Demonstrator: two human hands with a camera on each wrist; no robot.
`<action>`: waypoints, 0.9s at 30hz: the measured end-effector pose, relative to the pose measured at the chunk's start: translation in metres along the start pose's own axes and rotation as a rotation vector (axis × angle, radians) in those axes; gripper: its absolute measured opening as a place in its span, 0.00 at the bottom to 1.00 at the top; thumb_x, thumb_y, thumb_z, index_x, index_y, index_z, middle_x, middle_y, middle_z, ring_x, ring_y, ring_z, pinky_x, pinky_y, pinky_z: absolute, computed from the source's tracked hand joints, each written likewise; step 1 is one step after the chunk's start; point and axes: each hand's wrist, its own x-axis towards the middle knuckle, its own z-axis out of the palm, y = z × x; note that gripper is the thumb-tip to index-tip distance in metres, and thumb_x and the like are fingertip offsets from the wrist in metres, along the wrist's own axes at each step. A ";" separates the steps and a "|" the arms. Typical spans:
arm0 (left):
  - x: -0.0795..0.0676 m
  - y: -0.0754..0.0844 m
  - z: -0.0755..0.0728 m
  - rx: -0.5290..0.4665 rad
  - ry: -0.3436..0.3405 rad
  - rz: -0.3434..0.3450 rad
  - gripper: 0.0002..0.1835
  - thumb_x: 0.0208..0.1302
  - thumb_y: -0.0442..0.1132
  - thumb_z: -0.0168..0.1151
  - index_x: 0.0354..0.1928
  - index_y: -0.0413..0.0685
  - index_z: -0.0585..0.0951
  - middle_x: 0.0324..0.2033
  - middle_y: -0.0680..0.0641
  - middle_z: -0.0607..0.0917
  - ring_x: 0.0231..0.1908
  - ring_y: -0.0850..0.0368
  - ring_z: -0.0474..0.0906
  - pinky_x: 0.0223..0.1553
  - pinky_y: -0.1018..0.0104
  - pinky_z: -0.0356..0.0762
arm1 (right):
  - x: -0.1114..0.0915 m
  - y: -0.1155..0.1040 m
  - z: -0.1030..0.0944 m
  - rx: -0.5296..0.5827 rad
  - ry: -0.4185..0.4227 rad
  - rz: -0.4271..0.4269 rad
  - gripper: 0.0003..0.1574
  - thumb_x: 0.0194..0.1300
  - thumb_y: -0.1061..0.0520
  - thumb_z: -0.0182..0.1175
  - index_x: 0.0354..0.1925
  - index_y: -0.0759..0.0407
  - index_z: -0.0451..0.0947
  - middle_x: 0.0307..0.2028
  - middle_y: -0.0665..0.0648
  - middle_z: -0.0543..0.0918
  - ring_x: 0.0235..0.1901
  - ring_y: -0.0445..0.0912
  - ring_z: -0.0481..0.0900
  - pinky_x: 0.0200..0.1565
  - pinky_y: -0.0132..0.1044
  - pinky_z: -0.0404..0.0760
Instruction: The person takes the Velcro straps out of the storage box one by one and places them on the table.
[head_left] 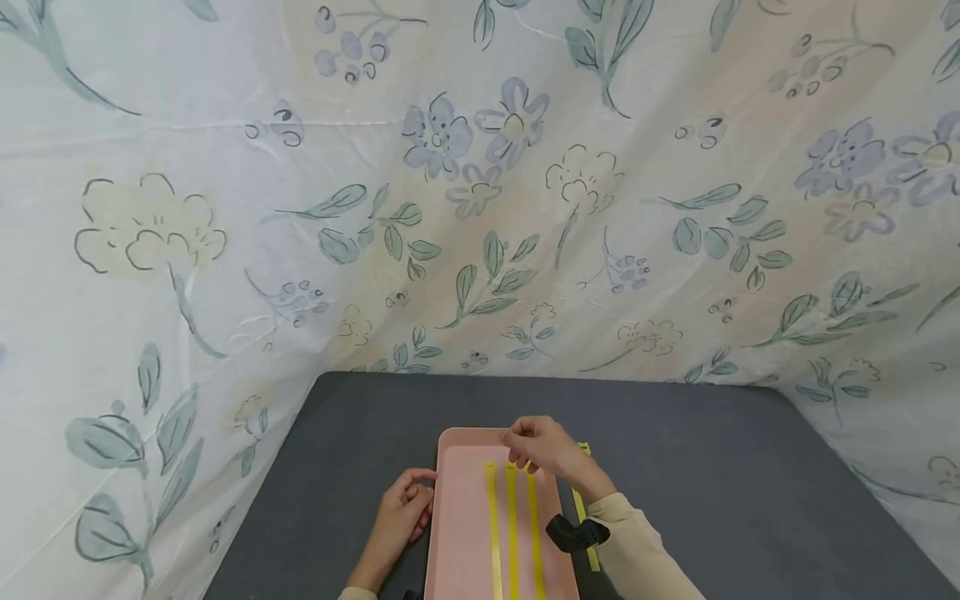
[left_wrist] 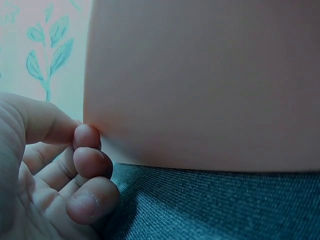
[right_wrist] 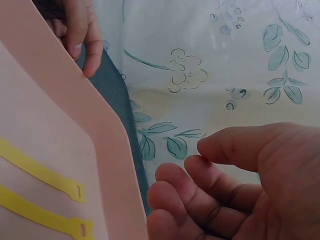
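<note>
A pink rectangular tray (head_left: 459,525) lies lengthwise before me, with three yellow slotted straps (head_left: 513,525) side by side in it. They look like hook-and-loop cable ties. My left hand (head_left: 401,510) is at the tray's left side, its index fingertip touching the edge and its other fingers loosely curled. Above the far right part of the tray is my right hand (head_left: 547,447). In the right wrist view its thumb and fingers (right_wrist: 172,181) are loosely bent, with nothing visible between them. Two slotted strap ends (right_wrist: 75,192) show in that view.
More yellow strap material (head_left: 592,557) lies on the dark grey table (head_left: 697,492) just right of the tray, partly hidden by my right wrist. A black wrist device (head_left: 576,533) sits on that forearm. Flower-patterned cloth (head_left: 510,275) stands behind the table and at its sides.
</note>
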 end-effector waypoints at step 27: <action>-0.003 0.003 0.001 0.011 0.007 -0.008 0.17 0.68 0.31 0.57 0.58 0.36 0.75 0.24 0.49 0.76 0.18 0.65 0.67 0.16 0.75 0.60 | -0.004 0.024 0.028 -0.059 -0.107 -0.033 0.19 0.69 0.56 0.63 0.29 0.72 0.82 0.21 0.67 0.82 0.16 0.44 0.73 0.25 0.39 0.81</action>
